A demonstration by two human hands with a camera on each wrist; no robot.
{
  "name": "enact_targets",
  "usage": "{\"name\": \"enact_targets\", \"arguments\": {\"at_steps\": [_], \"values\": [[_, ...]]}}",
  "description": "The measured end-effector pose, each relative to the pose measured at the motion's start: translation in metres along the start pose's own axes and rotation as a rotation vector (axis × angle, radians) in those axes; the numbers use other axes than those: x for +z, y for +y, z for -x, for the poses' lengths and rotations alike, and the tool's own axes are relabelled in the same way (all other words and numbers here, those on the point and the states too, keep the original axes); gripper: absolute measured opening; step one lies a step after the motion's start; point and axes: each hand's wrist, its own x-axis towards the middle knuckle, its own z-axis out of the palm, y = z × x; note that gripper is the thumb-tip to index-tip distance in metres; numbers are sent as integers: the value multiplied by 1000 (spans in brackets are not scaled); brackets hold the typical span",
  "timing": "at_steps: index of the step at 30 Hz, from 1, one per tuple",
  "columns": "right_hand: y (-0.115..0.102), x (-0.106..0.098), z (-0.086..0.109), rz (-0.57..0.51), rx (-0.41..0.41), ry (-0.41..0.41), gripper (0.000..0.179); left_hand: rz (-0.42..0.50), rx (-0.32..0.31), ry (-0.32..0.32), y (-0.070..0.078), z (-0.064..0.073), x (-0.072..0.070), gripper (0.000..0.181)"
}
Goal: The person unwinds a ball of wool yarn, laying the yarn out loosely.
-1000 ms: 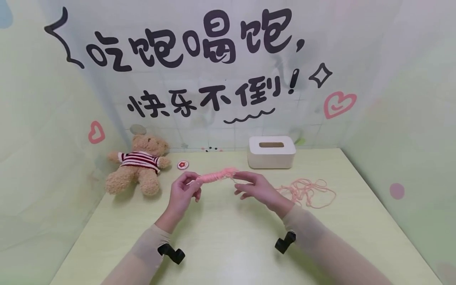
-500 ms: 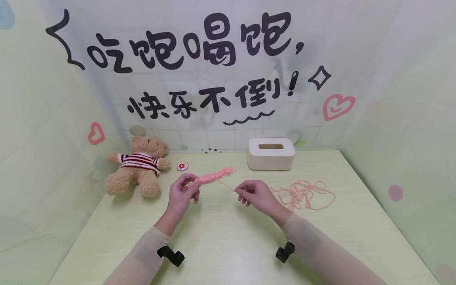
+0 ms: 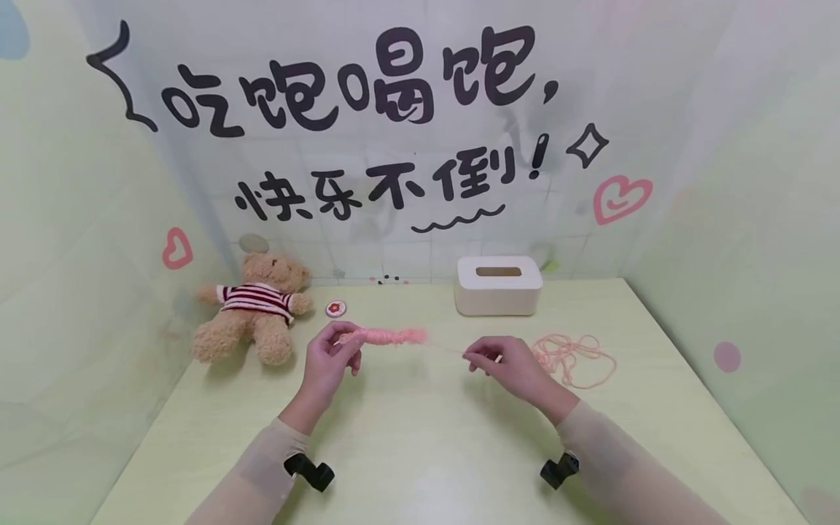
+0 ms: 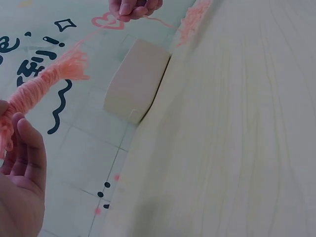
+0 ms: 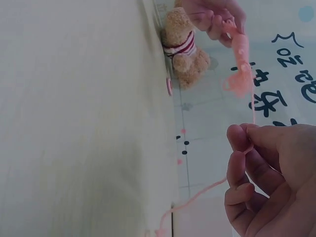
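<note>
In the head view, my left hand (image 3: 326,359) pinches one end of a bundle of pink yarn (image 3: 387,336), holding it level above the table. Yarn is wound closely round most of its length, and a loose tuft (image 4: 74,65) sticks out at the free end. My right hand (image 3: 510,367), to the right, pinches a single yarn strand (image 5: 254,106) between thumb and fingertips. That strand runs taut from the bundle to these fingers. Beyond the right hand it trails down to a loose tangle of pink yarn (image 3: 577,355) on the table.
A teddy bear (image 3: 259,310) in a striped top leans at the back left. Beside it lies a small round badge with a red flower (image 3: 336,308). A white tissue box (image 3: 499,295) stands at the back of the pale table (image 3: 420,452), before a printed backdrop.
My right hand first comes off the tuft end, pinches the strand, then draws it out to the right. The bundle tips up, then levels in my left hand, which stays nearly in place.
</note>
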Motion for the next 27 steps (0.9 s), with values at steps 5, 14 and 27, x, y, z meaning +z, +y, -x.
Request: {"name": "enact_targets", "arguments": {"at_steps": [5,14,27], "values": [[11,-21,-1,22,31,66,17,15,11,28,-2,-1,-5,20],[51,-52,-1,67,143,151,24,56,19,87,2,-3,-18,19],[100,-87,-7,135,334,143,31,130,47,218,11,-6,-37,5]]}}
